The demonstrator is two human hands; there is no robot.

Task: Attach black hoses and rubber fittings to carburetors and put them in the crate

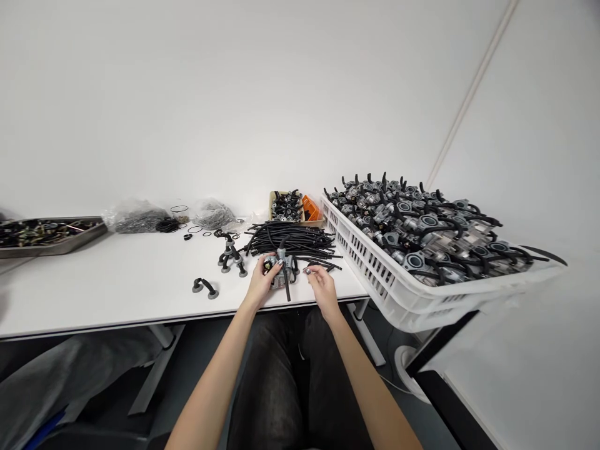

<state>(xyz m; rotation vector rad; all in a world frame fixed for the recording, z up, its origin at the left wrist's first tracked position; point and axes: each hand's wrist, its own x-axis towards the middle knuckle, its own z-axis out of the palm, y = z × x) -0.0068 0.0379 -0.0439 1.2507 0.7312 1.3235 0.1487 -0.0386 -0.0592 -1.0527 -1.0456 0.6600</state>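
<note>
My left hand (262, 279) is closed around a metal carburetor-like part (280, 275) at the table's front edge. A black hose (287, 284) hangs down across the front of that part. Just right of it, my right hand (322, 286) is pinched, with a small greyish piece (307, 271) at its fingertips, too small to make out. Behind both hands lies a pile of black hoses (290, 239). Left of my left hand, several black curved pipes with grey flanges (231, 257) stand on the table, and another pair (205, 287) lies nearer the edge.
A white crate (375, 270) heaped with metal parts and hoses stands at the right. Behind the hoses are a small box of parts (287, 206) and an orange container (310, 209). Plastic bags (213, 214), black rings (194, 229) and a metal tray (79, 241) are further left.
</note>
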